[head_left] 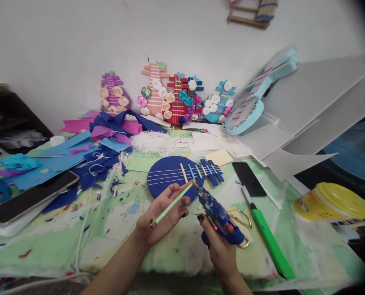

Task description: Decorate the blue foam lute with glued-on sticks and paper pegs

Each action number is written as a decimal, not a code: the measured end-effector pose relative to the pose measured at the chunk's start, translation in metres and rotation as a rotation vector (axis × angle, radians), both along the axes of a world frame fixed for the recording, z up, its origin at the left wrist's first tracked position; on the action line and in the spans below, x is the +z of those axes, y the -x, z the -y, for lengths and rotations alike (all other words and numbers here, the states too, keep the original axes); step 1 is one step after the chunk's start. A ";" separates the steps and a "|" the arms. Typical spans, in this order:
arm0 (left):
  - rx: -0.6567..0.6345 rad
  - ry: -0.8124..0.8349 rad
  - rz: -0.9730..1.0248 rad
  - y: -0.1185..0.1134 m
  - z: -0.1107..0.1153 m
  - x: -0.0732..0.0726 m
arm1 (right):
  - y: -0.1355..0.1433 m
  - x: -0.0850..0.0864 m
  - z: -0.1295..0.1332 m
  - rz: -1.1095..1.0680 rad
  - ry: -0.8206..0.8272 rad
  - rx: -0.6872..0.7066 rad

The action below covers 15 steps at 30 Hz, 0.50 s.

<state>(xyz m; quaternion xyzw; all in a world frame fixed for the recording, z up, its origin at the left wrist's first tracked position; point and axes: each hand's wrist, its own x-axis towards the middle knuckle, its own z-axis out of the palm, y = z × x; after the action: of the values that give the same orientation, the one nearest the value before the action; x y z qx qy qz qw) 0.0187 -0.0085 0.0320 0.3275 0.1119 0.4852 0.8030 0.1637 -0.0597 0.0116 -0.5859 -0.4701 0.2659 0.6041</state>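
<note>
My left hand point(158, 217), palm up, is closed on a slim pale green stick point(173, 203) that slants up to the right. A blue, paint-smeared hot glue gun point(215, 211) is gripped in my right hand point(221, 250), a small red light showing on it. Its nozzle is at the upper end of the stick; whether they touch I cannot tell. Just beyond my hands lies a dark blue paper guitar point(164, 176) with white strings and several coloured strips across its neck. My left fingers partly cover its near edge.
Scissors point(242, 219), a green-handled cutter point(270, 241), a black phone point(249, 179) and a yellow tub point(332, 203) are on the right. Left are another phone point(37, 196), blue paper scraps point(62, 157) and a white cable point(82, 229). White string point(152, 143) and decorated guitars point(154, 88) stand behind.
</note>
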 end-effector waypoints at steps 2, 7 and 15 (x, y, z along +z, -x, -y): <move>0.013 -0.021 -0.028 0.004 -0.003 -0.003 | -0.010 0.002 -0.003 -0.021 0.050 -0.048; 0.114 -0.165 -0.162 0.029 -0.014 0.005 | -0.074 0.027 0.000 0.430 0.058 0.069; 0.370 -0.632 -0.790 0.065 -0.044 0.027 | -0.219 0.011 0.011 1.064 0.515 -0.050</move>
<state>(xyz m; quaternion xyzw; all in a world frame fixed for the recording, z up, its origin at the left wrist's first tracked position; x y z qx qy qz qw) -0.0461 0.0351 0.0587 0.6856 0.3100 0.4684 0.4630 0.3827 -0.0702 0.0223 -0.7775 -0.6148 0.0268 0.1297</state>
